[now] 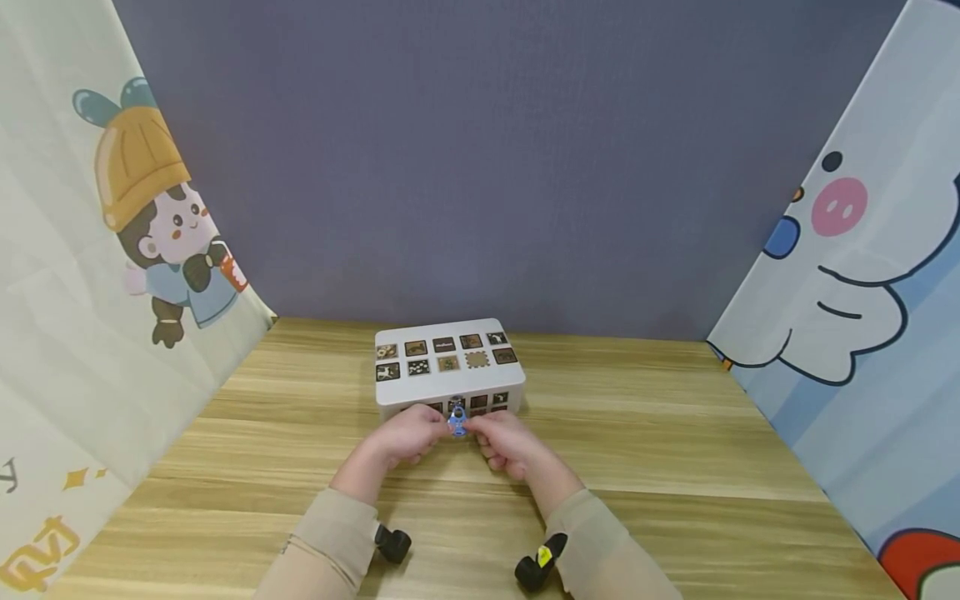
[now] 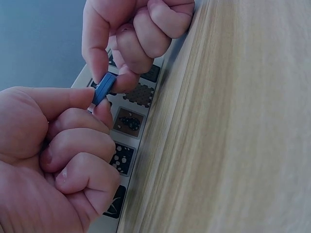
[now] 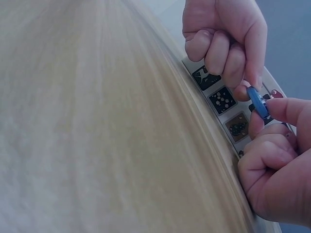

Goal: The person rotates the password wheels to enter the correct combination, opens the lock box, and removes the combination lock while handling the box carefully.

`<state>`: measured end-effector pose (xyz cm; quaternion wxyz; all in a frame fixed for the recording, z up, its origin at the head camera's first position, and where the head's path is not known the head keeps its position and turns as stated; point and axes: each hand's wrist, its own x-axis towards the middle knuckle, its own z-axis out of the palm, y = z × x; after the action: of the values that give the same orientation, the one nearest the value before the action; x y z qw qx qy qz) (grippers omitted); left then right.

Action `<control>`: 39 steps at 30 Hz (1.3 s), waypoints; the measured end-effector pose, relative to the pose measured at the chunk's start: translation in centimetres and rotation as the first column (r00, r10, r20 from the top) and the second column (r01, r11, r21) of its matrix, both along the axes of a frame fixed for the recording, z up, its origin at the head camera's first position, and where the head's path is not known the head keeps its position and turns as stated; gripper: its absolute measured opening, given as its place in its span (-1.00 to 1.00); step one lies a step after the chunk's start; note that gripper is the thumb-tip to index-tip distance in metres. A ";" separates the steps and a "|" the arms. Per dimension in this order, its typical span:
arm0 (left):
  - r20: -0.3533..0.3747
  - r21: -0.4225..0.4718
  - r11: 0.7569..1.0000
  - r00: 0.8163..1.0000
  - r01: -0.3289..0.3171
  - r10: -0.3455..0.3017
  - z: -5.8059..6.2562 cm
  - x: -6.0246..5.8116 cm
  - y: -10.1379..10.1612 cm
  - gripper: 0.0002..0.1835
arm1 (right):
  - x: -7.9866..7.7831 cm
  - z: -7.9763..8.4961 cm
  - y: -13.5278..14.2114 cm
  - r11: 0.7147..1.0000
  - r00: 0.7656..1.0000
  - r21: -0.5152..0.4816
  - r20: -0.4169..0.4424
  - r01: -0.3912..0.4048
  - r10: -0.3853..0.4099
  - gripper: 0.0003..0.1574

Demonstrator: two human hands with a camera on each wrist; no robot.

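Observation:
A small blue padlock (image 1: 458, 423) hangs at the front of a white box (image 1: 420, 387), with its shackle up by the box's latch. My left hand (image 1: 411, 433) pinches the padlock's left side between thumb and forefinger. From the other side my right hand (image 1: 510, 442) pinches it the same way. Both wrist views show the padlock (image 2: 104, 89) edge-on between the fingertips, and the other fingers of each hand are curled in. The fingers cover part of the box's front face. Whether the shackle passes through the latch is too small to tell.
Dark and brown square pictures cover the box's lid and front. It stands on a wood-grain table (image 1: 637, 433) near a grey back panel (image 1: 480, 167). Cartoon-printed curtains (image 1: 60, 275) flank the table. Each sleeve carries a black wrist camera (image 1: 393, 544).

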<state>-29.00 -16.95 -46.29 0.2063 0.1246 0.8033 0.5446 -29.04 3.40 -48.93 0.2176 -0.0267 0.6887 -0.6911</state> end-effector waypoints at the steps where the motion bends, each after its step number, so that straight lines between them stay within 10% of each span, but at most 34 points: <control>1: 0.001 0.000 1.000 1.000 0.000 0.000 0.0 0.0 0.0 -0.67 | 0.0 0.0 0.0 1.000 1.000 0.002 0.000 0.000 0.000 -0.64; 39: 0.004 0.003 1.000 1.000 0.017 -0.017 -0.2 -0.2 -0.1 -0.75 | -0.6 1.0 1.2 0.998 0.998 0.009 0.007 0.058 -0.058 -0.42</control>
<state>-29.24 -17.04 -46.53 0.2122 0.1310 0.8009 0.5444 -29.62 4.62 -47.98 0.1999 -0.0032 0.6916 -0.6941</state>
